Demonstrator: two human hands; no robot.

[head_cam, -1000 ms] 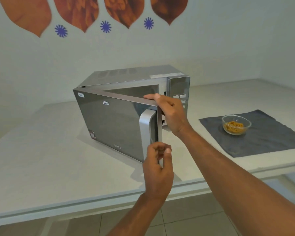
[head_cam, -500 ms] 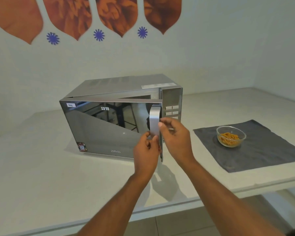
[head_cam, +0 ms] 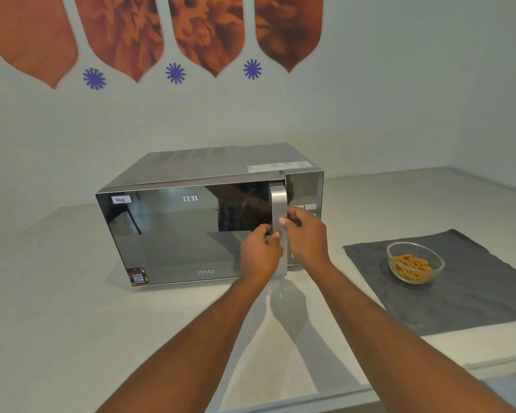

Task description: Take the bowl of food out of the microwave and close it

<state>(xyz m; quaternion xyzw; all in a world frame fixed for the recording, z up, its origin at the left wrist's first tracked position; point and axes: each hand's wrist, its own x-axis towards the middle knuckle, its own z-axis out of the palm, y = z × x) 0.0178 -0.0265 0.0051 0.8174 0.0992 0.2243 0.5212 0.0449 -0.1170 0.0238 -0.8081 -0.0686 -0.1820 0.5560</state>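
Both hands are on the vertical silver handle [head_cam: 278, 210] of the mirrored-door silver microwave [head_cam: 191, 222] on the pale desk [head_cam: 57, 323]: the left hand [head_cam: 261, 254] has its fingers curled around the handle's lower part, and the right hand [head_cam: 306, 236] pinches it just above from the right side. The door looks flush or nearly flush with the body. The clear glass bowl of orange food [head_cam: 414, 265] sits well apart to the right on a dark grey cloth mat [head_cam: 474, 293].
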